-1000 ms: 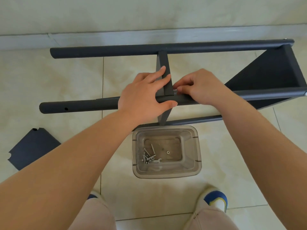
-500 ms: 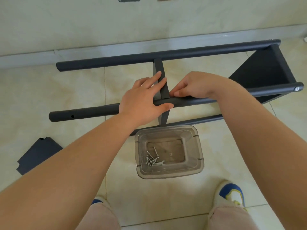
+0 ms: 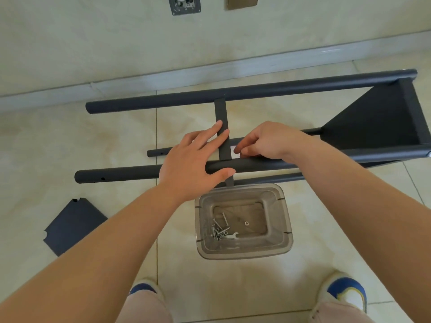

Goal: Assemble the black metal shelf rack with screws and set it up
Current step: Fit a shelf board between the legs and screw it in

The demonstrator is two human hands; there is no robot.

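Rack (image 3: 256, 92) lies on its side on the tiles, left hand (image 3: 193, 164) splayed flat over near post (image 3: 130, 172) and shelf (image 3: 222, 131), right hand (image 3: 265, 142) pinched together at the joint, contents not visible; risk: shelf shifts, holes misalign, screw cross-threads or drops

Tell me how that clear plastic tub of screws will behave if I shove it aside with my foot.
The clear tub probably slides easily on the glossy floor tile. It looks light, holding only a few screws and a small wrench, so these would likely rattle around. Wide and low, it seems unlikely to tip.
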